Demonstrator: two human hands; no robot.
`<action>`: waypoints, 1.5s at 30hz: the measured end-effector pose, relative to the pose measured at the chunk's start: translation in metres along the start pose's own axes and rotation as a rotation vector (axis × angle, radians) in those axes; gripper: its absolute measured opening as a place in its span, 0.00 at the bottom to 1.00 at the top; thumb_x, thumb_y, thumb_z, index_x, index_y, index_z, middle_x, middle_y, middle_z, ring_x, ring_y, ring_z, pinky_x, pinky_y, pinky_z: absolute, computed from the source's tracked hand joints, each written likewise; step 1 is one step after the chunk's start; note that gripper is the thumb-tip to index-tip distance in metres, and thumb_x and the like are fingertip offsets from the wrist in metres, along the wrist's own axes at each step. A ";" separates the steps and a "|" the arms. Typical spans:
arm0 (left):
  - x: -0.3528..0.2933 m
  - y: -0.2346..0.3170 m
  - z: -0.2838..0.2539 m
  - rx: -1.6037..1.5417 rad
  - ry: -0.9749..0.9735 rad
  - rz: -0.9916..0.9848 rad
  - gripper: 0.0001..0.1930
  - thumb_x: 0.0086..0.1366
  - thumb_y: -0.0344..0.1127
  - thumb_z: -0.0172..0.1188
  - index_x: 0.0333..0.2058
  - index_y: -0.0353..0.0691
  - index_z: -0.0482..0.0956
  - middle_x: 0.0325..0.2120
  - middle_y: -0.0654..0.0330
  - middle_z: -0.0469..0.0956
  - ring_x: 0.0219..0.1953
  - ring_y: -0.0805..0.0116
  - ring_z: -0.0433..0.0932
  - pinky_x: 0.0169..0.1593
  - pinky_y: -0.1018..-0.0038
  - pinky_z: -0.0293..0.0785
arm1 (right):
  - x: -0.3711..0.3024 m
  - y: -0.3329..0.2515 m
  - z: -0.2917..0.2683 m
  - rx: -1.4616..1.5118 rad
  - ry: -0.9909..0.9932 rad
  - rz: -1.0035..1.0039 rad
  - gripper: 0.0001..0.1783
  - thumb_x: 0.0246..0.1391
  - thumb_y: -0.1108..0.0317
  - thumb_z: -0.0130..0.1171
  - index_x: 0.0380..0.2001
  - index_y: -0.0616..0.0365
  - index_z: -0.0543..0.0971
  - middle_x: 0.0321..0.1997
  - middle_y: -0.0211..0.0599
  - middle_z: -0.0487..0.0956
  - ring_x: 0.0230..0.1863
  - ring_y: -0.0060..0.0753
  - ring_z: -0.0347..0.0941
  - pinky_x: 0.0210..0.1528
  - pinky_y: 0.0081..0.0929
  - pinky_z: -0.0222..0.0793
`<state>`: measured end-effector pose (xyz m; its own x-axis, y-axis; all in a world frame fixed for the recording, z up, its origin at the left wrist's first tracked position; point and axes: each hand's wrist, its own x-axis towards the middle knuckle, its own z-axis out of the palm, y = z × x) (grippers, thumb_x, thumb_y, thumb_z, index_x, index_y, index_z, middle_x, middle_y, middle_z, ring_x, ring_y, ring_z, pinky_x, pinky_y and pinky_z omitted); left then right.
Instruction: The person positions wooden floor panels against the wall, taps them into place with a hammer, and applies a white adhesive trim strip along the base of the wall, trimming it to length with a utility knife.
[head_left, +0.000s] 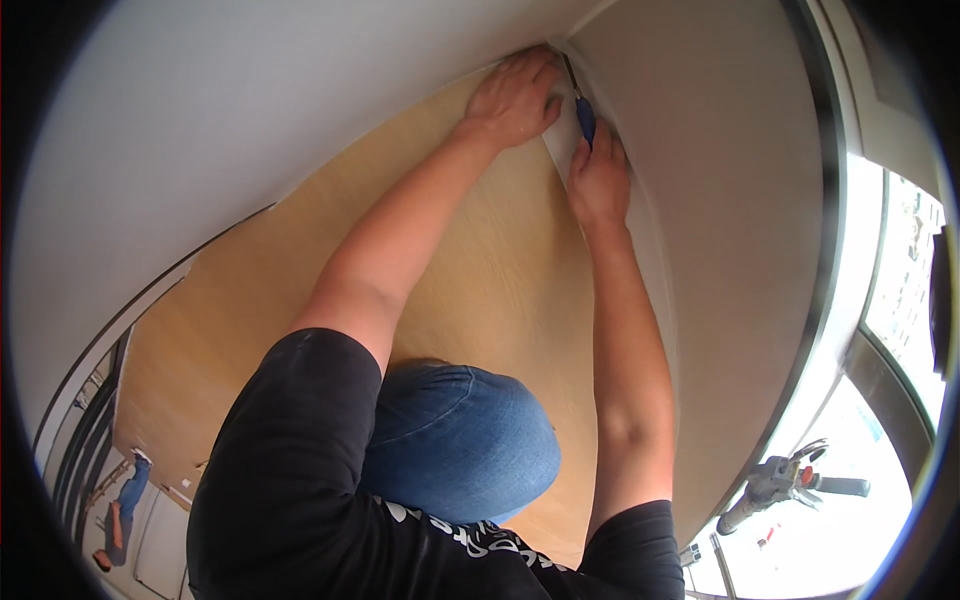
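Note:
My left hand (515, 98) lies with its fingers stretched out on the tan wood panel (500, 240), close to the corner where it meets the white walls. To its right, my right hand (602, 180) is closed round a slim blue-handled tool (585, 115). A thin dark shaft or blade on that tool points into the corner; its exact kind I cannot make out. Beneath the tool, a pale strip runs along the panel's right edge beside the wall.
A grey-white wall (180, 130) curves along the left, another wall (730, 200) along the right. A power tool (770, 490) with a dark handle sits by the bright window at lower right. Another person (118, 520) is at the far lower left. My jeans-clad knee (465, 440) rests on the panel.

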<state>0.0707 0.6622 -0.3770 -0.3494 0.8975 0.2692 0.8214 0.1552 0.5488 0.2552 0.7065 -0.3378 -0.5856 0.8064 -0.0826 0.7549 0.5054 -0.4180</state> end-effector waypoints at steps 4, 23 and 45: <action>0.002 0.004 0.000 -0.006 0.028 0.019 0.29 0.60 0.38 0.67 0.60 0.41 0.73 0.61 0.51 0.72 0.63 0.49 0.71 0.67 0.59 0.69 | 0.002 -0.003 0.003 -0.019 0.024 0.043 0.28 0.68 0.59 0.52 0.69 0.52 0.66 0.60 0.58 0.75 0.56 0.65 0.74 0.56 0.53 0.73; 0.003 0.012 0.001 0.128 0.004 0.055 0.34 0.61 0.43 0.64 0.67 0.52 0.68 0.60 0.54 0.71 0.63 0.54 0.69 0.68 0.60 0.64 | 0.004 -0.009 0.004 0.058 0.129 0.078 0.25 0.64 0.63 0.59 0.64 0.47 0.76 0.48 0.53 0.81 0.49 0.59 0.78 0.53 0.51 0.75; 0.003 0.022 -0.002 0.171 -0.091 -0.010 0.33 0.62 0.44 0.64 0.64 0.35 0.70 0.65 0.45 0.66 0.67 0.44 0.64 0.71 0.53 0.59 | -0.011 0.003 -0.001 0.062 0.151 0.165 0.23 0.63 0.63 0.59 0.61 0.46 0.79 0.49 0.53 0.83 0.50 0.58 0.80 0.53 0.50 0.76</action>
<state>0.0867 0.6679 -0.3626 -0.3218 0.9281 0.1872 0.8854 0.2249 0.4069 0.2641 0.6995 -0.3370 -0.4010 0.9158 -0.0201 0.8146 0.3465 -0.4652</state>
